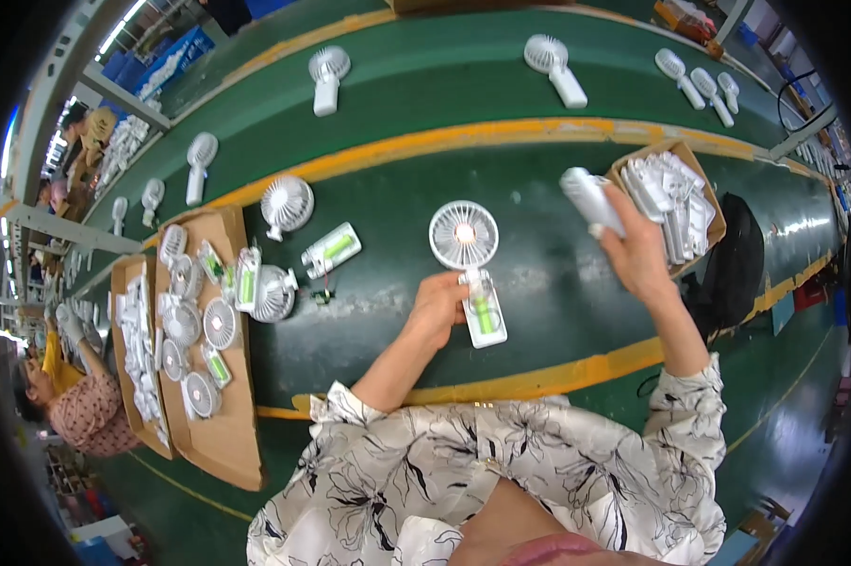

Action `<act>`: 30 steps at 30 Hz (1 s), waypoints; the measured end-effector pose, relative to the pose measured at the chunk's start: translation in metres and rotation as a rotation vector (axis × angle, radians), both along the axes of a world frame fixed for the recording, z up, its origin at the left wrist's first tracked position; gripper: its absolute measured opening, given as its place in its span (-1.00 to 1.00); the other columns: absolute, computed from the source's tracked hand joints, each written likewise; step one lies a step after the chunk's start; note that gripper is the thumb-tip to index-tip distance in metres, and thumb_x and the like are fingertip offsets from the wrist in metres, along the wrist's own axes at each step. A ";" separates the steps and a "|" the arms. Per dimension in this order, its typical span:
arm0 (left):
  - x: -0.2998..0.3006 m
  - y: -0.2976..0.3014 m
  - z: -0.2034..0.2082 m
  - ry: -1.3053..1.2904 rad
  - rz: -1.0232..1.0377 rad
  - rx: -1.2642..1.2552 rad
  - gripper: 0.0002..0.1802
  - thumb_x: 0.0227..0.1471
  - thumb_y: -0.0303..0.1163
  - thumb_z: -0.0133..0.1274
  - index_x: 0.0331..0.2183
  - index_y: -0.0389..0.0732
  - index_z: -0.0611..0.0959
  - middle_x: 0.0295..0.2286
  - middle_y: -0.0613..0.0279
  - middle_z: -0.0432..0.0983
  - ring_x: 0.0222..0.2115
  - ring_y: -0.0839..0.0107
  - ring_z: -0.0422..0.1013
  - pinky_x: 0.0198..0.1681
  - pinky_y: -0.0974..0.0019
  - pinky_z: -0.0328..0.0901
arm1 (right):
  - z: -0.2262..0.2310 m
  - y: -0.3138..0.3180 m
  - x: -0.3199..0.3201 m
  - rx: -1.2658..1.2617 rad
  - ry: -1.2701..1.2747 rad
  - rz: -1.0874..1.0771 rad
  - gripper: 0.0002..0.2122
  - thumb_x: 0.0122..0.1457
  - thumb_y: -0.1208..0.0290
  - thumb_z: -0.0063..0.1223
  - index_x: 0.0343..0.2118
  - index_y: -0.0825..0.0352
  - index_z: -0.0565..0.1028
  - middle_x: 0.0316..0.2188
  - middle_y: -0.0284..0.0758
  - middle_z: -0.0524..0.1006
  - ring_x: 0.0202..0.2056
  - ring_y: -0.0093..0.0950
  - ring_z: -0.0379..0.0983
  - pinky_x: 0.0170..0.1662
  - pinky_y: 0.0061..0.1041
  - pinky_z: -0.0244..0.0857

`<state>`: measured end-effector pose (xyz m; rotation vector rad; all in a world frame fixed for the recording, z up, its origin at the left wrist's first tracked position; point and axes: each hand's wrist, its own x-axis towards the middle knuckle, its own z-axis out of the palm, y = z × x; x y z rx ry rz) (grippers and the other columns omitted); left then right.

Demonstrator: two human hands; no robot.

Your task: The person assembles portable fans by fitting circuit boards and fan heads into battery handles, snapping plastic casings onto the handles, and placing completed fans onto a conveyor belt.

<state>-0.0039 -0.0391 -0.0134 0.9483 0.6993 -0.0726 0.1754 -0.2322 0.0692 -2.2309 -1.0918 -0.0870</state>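
Left hand [438,308] pinching white round-headed plastic fan [465,249] by handle [488,330], long axis near-to-far; right hand [638,253] clamped on white elongated plastic piece [590,200], right of fan, beside brown cardboard box [718,226].

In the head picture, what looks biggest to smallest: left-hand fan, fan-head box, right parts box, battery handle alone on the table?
1. Cardboard box of fan heads
2. Right cardboard box of white parts
3. Fan in left hand
4. Loose handle with green battery
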 end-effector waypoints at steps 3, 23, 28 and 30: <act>0.004 0.002 -0.002 0.006 0.018 -0.008 -0.75 -0.09 -0.54 -0.08 -0.28 -0.40 0.47 -0.38 0.05 0.49 -0.39 0.31 0.46 -0.32 0.28 0.38 | -0.021 0.033 -0.026 0.241 0.692 0.148 -0.50 -0.09 0.61 -0.02 0.00 0.40 0.21 -0.25 -0.20 0.42 -0.18 -0.44 0.35 -0.11 -0.52 0.21; -0.003 -0.003 -0.001 -0.026 0.105 -0.077 -0.78 -0.08 -0.53 -0.12 -0.32 -0.36 0.51 -0.44 0.17 0.48 -0.45 0.41 0.45 -0.39 0.36 0.39 | -0.037 0.055 -0.068 0.078 0.730 -0.133 -0.51 -0.15 0.44 0.12 -0.08 0.44 0.33 -0.30 -0.24 0.45 -0.38 -0.49 0.41 -0.29 -0.56 0.27; -0.001 -0.002 0.002 -0.028 0.101 -0.073 -0.78 -0.08 -0.52 -0.12 -0.32 -0.37 0.51 -0.43 0.17 0.47 -0.44 0.42 0.44 -0.38 0.37 0.38 | -0.044 0.044 -0.075 0.383 1.148 -0.047 -0.49 -0.09 0.45 0.03 0.00 0.42 0.24 -0.29 -0.23 0.46 -0.26 -0.49 0.41 -0.26 -0.59 0.23; -0.001 -0.002 0.004 -0.030 0.102 -0.081 -0.78 -0.08 -0.52 -0.12 -0.32 -0.37 0.51 -0.43 0.17 0.47 -0.44 0.43 0.44 -0.37 0.37 0.38 | -0.048 0.044 -0.079 0.358 1.148 -0.029 -0.50 -0.06 0.44 -0.01 0.01 0.42 0.23 -0.31 -0.24 0.47 -0.24 -0.50 0.40 -0.24 -0.60 0.21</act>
